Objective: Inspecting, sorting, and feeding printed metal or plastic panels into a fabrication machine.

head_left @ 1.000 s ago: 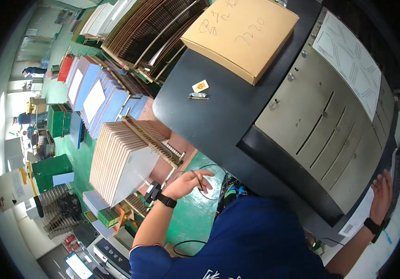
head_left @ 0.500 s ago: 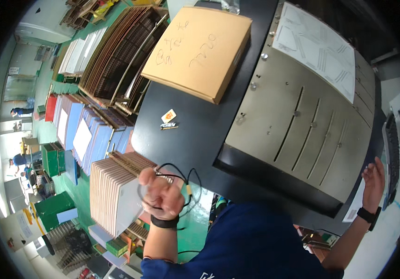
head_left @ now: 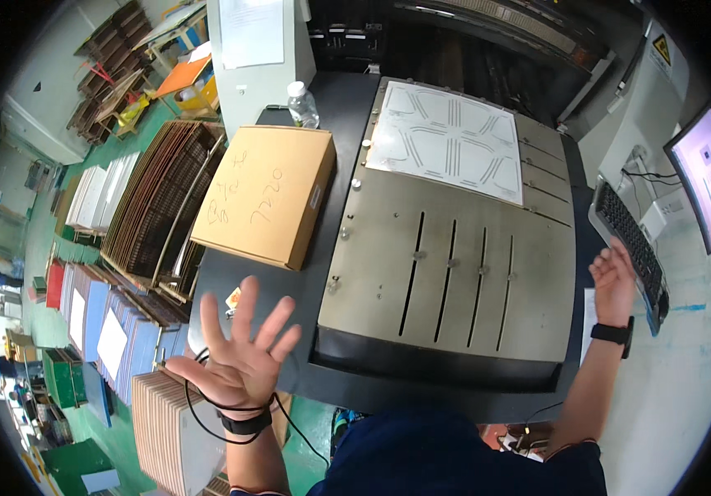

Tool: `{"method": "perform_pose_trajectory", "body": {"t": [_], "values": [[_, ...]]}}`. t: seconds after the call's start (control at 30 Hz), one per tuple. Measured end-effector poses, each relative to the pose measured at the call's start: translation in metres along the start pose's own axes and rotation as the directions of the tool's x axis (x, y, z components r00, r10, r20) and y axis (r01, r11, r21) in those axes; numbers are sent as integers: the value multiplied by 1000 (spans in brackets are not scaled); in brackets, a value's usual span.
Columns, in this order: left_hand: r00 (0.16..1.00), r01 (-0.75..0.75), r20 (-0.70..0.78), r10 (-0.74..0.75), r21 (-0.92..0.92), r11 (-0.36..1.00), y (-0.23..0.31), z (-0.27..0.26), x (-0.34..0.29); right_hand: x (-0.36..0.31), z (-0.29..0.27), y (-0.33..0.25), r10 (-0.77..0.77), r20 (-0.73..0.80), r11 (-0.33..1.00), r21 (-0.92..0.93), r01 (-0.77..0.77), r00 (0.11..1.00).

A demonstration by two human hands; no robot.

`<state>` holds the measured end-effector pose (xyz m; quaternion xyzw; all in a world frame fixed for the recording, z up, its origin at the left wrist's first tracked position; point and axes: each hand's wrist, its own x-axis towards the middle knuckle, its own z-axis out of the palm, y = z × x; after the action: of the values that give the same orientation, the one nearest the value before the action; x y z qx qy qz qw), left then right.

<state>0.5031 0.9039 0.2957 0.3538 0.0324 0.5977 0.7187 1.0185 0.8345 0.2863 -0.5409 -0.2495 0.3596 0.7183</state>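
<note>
My left hand [head_left: 239, 355] is raised with its fingers spread and its palm showing, and nothing is in it. A black band [head_left: 245, 424] goes round that wrist, and a thin black cable [head_left: 301, 434] loops about it. My right hand [head_left: 612, 277] is held beside the left edge of the black keyboard [head_left: 632, 248], its fingers loosely bent and partly apart with nothing visible in them. A dark wristband [head_left: 614, 333] sits on my right wrist. Between my hands lies a slotted metal plate [head_left: 454, 273] with small round knobs.
On the plate's far part lies a white panel with line patterns [head_left: 446, 140]. Left of it stand a cardboard box [head_left: 264, 194] and a clear bottle [head_left: 302, 106]. Racks of stacked boards [head_left: 157, 207] fill the left side. A lit monitor [head_left: 707, 178] is at the right.
My left hand has opened from curled fingers into a spread palm. My right hand has stayed near the keyboard. The view has shifted, showing more of the far machine and the monitor.
</note>
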Motion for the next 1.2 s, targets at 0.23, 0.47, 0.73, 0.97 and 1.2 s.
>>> {"method": "perform_pose_trajectory", "body": {"t": [0.23,0.47,0.73,0.97,1.2], "values": [[890,-363,287,354,916,170,-21,-3,51,39,27,52,150,-18,951,-272,-149,989],[969,224,-239,-53,954,-201,-37,-95,-18,119,25,142,223,-48,660,-727,-188,974],[901,372,-431,34,733,-570,-86,-137,-97,190,32,184,247,11,-73,-997,30,969],[885,425,-458,82,723,-544,-86,-144,-93,207,10,185,220,-133,270,-944,-191,967],[889,428,-449,91,742,-516,-91,-150,-100,168,16,157,418,-230,856,-223,-466,879]]}}
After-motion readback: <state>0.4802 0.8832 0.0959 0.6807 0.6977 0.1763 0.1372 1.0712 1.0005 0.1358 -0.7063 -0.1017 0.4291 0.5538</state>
